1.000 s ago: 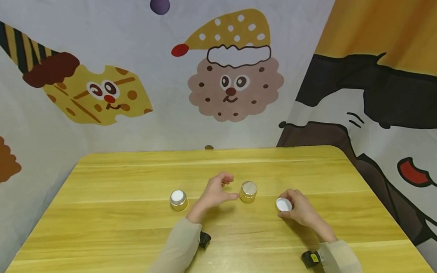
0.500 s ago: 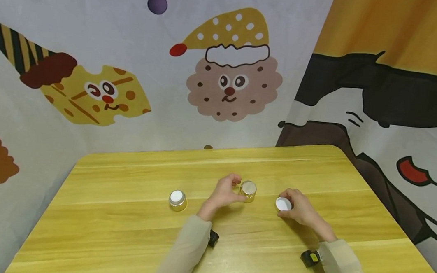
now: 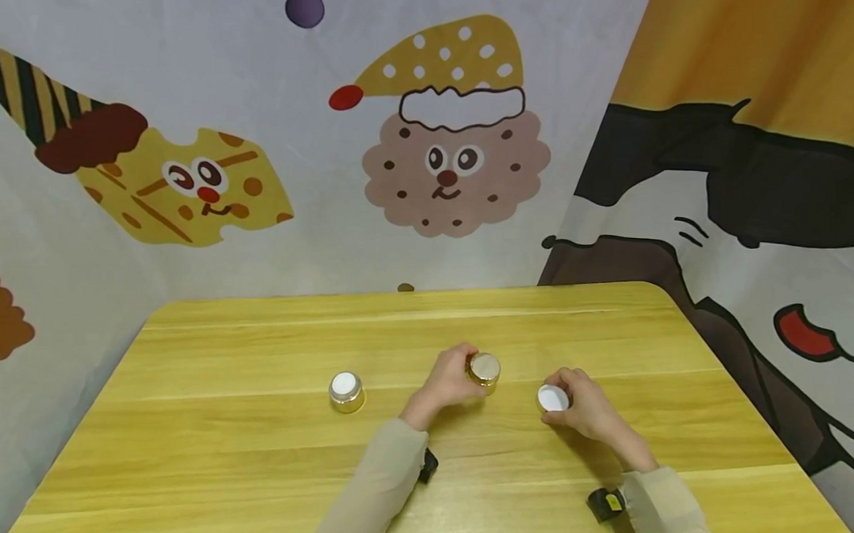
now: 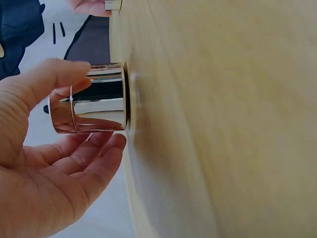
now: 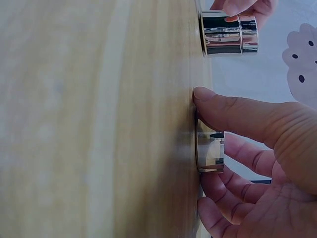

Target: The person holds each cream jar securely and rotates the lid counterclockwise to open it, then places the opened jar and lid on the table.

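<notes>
A shiny gold jar (image 3: 485,368) with its lid on stands upright on the table near the middle. My left hand (image 3: 448,380) grips it from the left, thumb on the near side and fingers round the far side. In the left wrist view the thumb lies against the mirror-like wall of the jar (image 4: 101,101). My right hand (image 3: 585,405) holds a gold jar lid (image 3: 553,399) between thumb and fingers; its white inside faces up. The right wrist view has this lid (image 5: 211,148) low against the tabletop.
Left of my left hand stands a second gold jar (image 3: 347,393) with a white top and no gold lid. The wooden table (image 3: 242,466) reaches back to a cartoon-printed cloth (image 3: 315,180). Dark wrist cameras sit on both wrists.
My left hand has moved right to the lidded jar and its fingers have closed round it. The right hand stays in place with the lid.
</notes>
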Available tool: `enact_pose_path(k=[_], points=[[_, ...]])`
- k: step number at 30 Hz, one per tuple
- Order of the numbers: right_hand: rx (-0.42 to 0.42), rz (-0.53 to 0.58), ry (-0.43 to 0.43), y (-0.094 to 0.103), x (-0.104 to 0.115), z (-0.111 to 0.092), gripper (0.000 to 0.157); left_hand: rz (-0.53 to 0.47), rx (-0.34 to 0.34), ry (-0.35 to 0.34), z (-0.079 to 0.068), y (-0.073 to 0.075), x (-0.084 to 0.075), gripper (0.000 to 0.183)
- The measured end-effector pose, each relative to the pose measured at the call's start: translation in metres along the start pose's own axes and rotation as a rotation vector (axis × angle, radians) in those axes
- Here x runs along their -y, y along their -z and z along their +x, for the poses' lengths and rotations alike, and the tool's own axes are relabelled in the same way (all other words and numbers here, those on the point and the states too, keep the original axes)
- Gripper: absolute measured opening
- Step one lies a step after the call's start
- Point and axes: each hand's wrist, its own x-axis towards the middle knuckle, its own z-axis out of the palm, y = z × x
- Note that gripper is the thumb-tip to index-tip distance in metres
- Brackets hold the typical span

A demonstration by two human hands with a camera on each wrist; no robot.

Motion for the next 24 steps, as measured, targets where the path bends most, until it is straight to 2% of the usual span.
enact_pose_path(k=[12,24], points=[[0.006,0.007,-0.005,0.0002,0.0017,-0.0002,0.044,0.055,0.002,0.006,0.0032,-0.0018,0.0008,0.048],[0.006,0.016,-0.015,-0.0006,0.0003,-0.0002,0.044,0.016,-0.022,-0.015,0.0004,0.0056,0.0064,0.044]])
